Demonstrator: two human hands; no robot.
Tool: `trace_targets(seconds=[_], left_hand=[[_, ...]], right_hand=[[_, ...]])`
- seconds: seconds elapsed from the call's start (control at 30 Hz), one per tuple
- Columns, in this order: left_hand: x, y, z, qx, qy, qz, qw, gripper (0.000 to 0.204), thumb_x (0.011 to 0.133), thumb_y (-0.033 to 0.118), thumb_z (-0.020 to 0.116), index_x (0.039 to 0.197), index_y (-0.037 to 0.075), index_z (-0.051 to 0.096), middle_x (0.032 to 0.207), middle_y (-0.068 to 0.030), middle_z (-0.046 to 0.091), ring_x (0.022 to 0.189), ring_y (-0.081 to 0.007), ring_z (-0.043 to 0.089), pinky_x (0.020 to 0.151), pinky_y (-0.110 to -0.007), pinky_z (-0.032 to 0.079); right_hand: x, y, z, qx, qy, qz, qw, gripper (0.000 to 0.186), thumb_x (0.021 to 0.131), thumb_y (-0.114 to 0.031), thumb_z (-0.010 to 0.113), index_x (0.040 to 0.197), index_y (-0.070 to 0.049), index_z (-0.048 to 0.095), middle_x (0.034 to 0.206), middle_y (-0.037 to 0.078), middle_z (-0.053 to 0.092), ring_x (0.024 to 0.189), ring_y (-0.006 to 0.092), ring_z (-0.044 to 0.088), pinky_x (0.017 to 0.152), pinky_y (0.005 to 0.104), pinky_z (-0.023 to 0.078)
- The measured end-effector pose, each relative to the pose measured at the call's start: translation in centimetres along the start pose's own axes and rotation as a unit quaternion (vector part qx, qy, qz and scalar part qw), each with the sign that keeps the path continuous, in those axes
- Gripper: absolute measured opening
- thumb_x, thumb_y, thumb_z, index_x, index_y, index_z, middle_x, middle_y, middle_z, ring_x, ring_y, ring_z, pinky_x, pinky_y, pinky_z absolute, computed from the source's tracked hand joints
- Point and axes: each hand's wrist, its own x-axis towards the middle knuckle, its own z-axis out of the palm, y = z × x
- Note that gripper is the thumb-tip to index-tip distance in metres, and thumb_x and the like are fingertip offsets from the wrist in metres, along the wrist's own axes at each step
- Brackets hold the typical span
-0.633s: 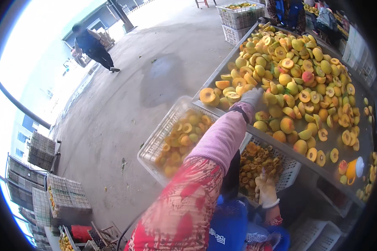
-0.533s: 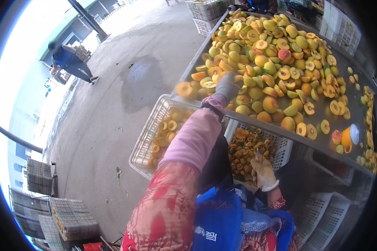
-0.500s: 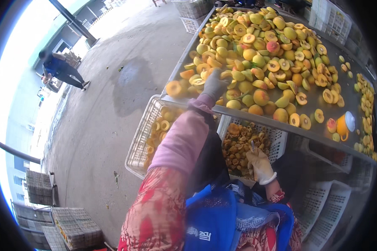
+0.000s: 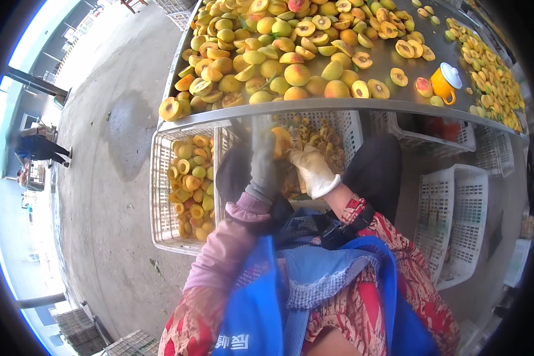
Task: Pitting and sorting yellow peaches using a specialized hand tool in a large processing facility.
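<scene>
My left hand [image 4: 263,163], in a grey glove, is closed round a halved peach [image 4: 281,142], slightly blurred by motion. Right beside it my right hand [image 4: 312,169], in a cream glove, has its fingers curled at the fruit. The thin metal tool seen in this hand earlier is mostly hidden now. Both hands are below the metal table's front edge, over a white crate [image 4: 353,132] that holds brown peach scraps or pits [image 4: 321,137]. At its left, another white crate [image 4: 160,204] holds pitted peach halves [image 4: 191,184]. Many halved peaches [image 4: 273,50] are heaped on the table.
The metal table [image 4: 391,98] runs across the front, with a yellow lidded mug [image 4: 445,83] at the right. Empty white crates [image 4: 454,225] stand on the floor at my right. A person [image 4: 38,147] stands far left, and stacked crates [image 4: 77,332] sit at lower left.
My left hand has come back from the table's heap, down over the scrap crate, with a peach half. My right hand has met it there. The view has shifted downward.
</scene>
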Motion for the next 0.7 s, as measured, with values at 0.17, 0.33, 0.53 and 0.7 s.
trace_targets(seconds=[0.17,0.33,0.53,0.7], left_hand=[[-0.3,-2.2,0.9,-0.485,0.031,-0.119,0.866,0.040,0.089,0.032,0.052,0.115,0.000,0.053,0.102,-0.0130,0.061,0.094,-0.0278,0.059,0.087,-0.040,0.048],[0.0,-2.4,1.0,-0.361,0.027,-0.128,0.923,0.039,0.089,0.030,0.052,0.111,-0.001,0.057,0.103,-0.0151,0.062,0.095,-0.0283,0.059,0.087,-0.040,0.048],[0.1,-2.1,1.9,-0.325,0.080,-0.156,0.929,0.037,0.093,0.031,0.050,0.112,0.000,0.058,0.101,-0.0134,0.063,0.091,-0.0245,0.061,0.083,-0.035,0.051],[0.3,-2.8,2.6,-0.347,0.119,-0.169,0.915,0.035,0.095,0.030,0.049,0.112,0.001,0.058,0.099,-0.0114,0.063,0.089,-0.0219,0.062,0.078,-0.033,0.052]], right_hand=[[-0.7,1.7,-1.1,-0.390,0.039,0.003,0.920,0.045,0.085,-0.036,0.060,0.114,-0.002,0.053,0.097,0.025,0.061,0.093,0.0366,0.061,0.080,0.0420,0.048],[-1.1,1.5,-0.3,-0.560,0.068,-0.016,0.826,0.049,0.085,-0.041,0.058,0.115,-0.004,0.050,0.095,0.026,0.063,0.093,0.0410,0.061,0.082,0.0480,0.047],[-0.4,2.0,-0.7,-0.572,0.055,0.007,0.818,0.042,0.086,-0.035,0.055,0.111,-0.002,0.050,0.096,0.027,0.062,0.093,0.0413,0.061,0.081,0.0476,0.048],[0.4,1.9,-1.4,-0.494,0.010,0.048,0.868,0.034,0.084,-0.023,0.053,0.109,0.001,0.054,0.099,0.027,0.062,0.094,0.0431,0.060,0.083,0.0460,0.048]])
